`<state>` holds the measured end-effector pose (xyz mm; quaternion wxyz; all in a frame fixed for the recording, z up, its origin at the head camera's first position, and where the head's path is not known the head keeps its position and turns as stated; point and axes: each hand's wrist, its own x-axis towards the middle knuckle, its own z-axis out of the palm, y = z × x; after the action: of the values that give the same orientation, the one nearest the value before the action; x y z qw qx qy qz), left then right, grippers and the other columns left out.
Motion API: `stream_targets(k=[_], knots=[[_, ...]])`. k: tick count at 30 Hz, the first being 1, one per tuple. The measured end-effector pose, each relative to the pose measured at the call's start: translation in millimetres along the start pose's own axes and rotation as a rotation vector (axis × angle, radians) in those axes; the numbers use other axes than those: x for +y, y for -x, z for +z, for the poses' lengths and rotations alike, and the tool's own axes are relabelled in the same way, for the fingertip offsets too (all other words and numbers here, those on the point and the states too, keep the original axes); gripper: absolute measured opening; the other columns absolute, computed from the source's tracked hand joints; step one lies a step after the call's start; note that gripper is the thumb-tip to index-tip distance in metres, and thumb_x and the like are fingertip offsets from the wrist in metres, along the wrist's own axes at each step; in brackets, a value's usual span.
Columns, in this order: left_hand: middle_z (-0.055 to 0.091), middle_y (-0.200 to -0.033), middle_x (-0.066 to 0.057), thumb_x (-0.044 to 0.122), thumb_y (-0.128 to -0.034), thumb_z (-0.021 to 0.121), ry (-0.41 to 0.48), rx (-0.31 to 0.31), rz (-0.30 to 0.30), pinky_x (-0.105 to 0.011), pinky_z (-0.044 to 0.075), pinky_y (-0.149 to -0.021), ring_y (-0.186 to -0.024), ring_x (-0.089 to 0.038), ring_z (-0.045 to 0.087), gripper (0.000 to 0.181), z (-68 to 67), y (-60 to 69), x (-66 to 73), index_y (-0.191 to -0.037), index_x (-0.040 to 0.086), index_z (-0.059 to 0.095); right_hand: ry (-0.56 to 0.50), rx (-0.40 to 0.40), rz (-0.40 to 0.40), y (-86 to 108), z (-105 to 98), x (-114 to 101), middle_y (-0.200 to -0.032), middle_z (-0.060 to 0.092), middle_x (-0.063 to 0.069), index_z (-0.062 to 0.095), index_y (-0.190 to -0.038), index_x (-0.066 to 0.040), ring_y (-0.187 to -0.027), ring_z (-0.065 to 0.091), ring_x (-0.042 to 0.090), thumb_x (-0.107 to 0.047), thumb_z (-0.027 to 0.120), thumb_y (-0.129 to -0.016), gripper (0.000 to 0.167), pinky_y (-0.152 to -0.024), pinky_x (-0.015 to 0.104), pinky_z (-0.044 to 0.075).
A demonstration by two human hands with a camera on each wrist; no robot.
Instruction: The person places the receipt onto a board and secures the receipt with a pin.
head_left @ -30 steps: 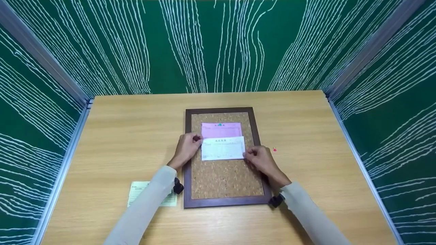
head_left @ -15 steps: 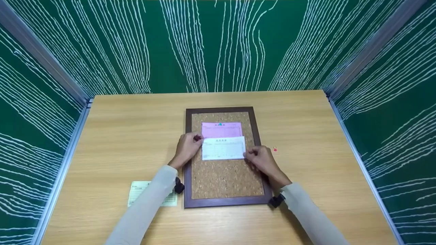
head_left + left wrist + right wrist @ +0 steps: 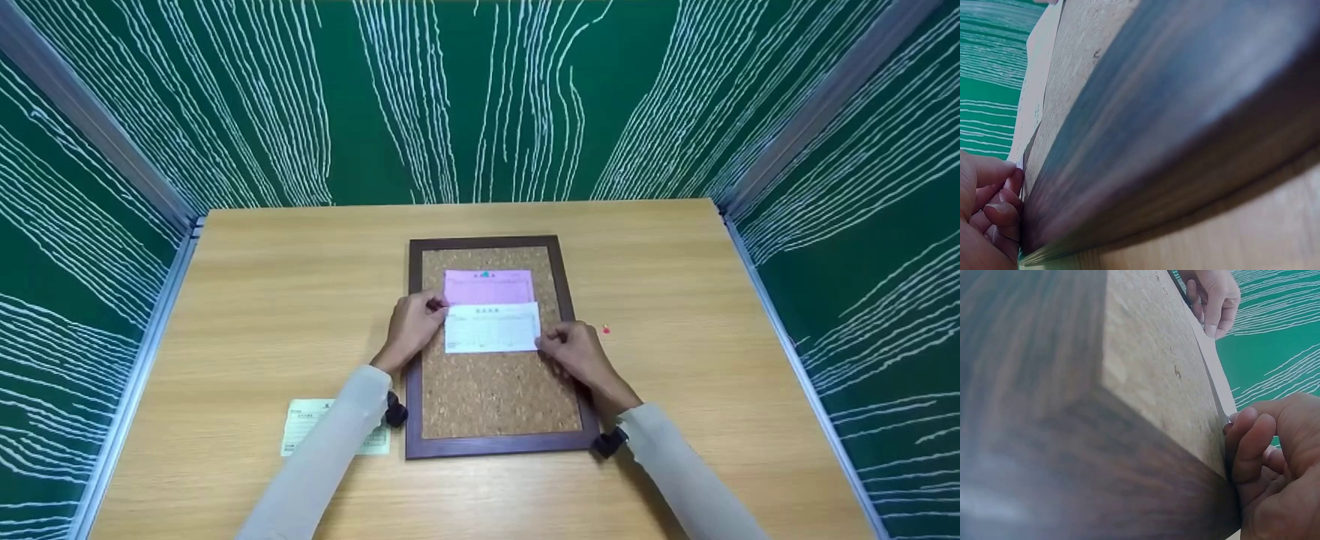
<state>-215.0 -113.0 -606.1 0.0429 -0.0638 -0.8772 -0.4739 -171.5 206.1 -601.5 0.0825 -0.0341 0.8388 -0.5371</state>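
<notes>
A white printed paper slip [image 3: 491, 328] lies over the cork board [image 3: 499, 397], overlapping the lower part of a pink slip [image 3: 487, 287]. My left hand [image 3: 411, 326] pinches the white slip near its upper left corner. At its lower right edge my right hand [image 3: 581, 352] pinches the same slip between thumb and finger. A green pushpin [image 3: 486, 274] sits at the top middle of the pink slip. In the right wrist view the white slip [image 3: 1216, 374] stands slightly off the cork, with both hands at its ends.
The board's dark brown frame [image 3: 499, 446] rises around the cork. A small red pushpin [image 3: 606, 329] lies on the wooden table [image 3: 675, 262], right of the board. A pale green slip [image 3: 304, 424] lies at lower left, partly hidden by my left sleeve [image 3: 322, 450].
The white slip's upper edge has shifted very slightly downward. Both hands keep their pinch on the slip and stay almost still.
</notes>
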Motion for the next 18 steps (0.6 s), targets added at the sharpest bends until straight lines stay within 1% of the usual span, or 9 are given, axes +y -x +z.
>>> stream_targets(k=[4,5,6,10,11,15,16,18], knots=[[0.079,-0.094,-0.005,0.007,-0.1002,0.075,-0.009,-0.002,0.007,-0.039,0.060,-0.081,-0.087,-0.022,0.073,0.007,0.4,-1.3,-0.6,-0.096,0.007,0.081,0.009,-0.003,-0.002,-0.7,0,0,-0.057,0.061,0.002,0.071,-0.080,-0.005,-0.040,0.052,0.007,-0.006,0.073,-0.099,0.019,-0.038,0.020,0.043],[0.079,-0.094,-0.005,0.007,-0.1004,0.075,-0.011,-0.008,0.002,-0.039,0.060,-0.082,-0.087,-0.022,0.073,0.007,0.3,-1.6,-0.5,-0.096,0.007,0.081,0.008,-0.003,0.001,-0.9,0,0,-0.057,0.061,0.002,0.071,-0.080,-0.005,-0.040,0.052,0.008,-0.006,0.073,-0.099,0.019,-0.038,0.020,0.043],[0.079,-0.094,-0.006,0.005,-0.0997,0.075,-0.023,-0.015,-0.019,-0.040,0.060,-0.083,-0.088,-0.023,0.073,0.007,-1.5,-0.4,6.7,-0.097,0.006,0.081,0.008,-0.004,0.004,-0.9,0,-1,-0.057,0.061,0.002,0.071,-0.079,-0.006,-0.040,0.052,0.008,-0.006,0.073,-0.099,0.019,-0.038,0.020,0.043],[0.078,-0.093,-0.006,0.005,-0.0996,0.075,-0.030,-0.027,-0.028,-0.039,0.057,-0.080,-0.087,-0.022,0.071,0.007,-1.8,-0.9,6.7,-0.096,0.007,0.081,0.008,-0.004,0.012,-0.9,0,-1,-0.057,0.061,0.002,0.072,-0.079,-0.005,-0.040,0.052,0.009,-0.006,0.073,-0.098,0.019,-0.038,0.021,0.043],[0.077,-0.092,-0.005,0.004,-0.0983,0.076,-0.030,-0.019,-0.016,-0.037,0.056,-0.078,-0.085,-0.021,0.069,0.007,-0.2,-1.8,3.2,-0.095,0.007,0.080,0.010,-0.005,0.014,-0.9,0,-1,-0.057,0.061,0.002,0.072,-0.080,-0.005,-0.040,0.052,0.009,-0.007,0.073,-0.099,0.019,-0.038,0.021,0.043],[0.075,-0.089,-0.004,0.004,-0.0963,0.076,-0.018,-0.003,0.019,-0.037,0.055,-0.075,-0.082,-0.021,0.068,0.007,0.7,-1.9,-1.1,-0.092,0.008,0.080,0.015,-0.009,0.018,-0.8,0,-1,-0.058,0.062,0.002,0.073,-0.081,-0.005,-0.041,0.052,0.009,-0.007,0.074,-0.099,0.018,-0.038,0.021,0.043],[0.075,-0.088,-0.004,0.003,-0.0953,0.076,-0.021,0.003,0.030,-0.036,0.054,-0.074,-0.081,-0.021,0.068,0.007,3.0,-3.5,-5.9,-0.091,0.008,0.080,0.013,-0.011,0.020,-0.5,0,-1,-0.059,0.063,0.003,0.074,-0.082,-0.004,-0.042,0.053,0.009,-0.007,0.074,-0.099,0.018,-0.038,0.021,0.044],[0.075,-0.088,-0.003,0.005,-0.0959,0.077,-0.014,0.003,0.038,-0.035,0.054,-0.073,-0.081,-0.020,0.067,0.007,2.3,-3.2,-6.3,-0.091,0.009,0.080,0.010,-0.012,0.021,0.0,0,-1,-0.059,0.063,0.003,0.074,-0.083,-0.004,-0.042,0.053,0.010,-0.007,0.074,-0.099,0.016,-0.039,0.021,0.044]])
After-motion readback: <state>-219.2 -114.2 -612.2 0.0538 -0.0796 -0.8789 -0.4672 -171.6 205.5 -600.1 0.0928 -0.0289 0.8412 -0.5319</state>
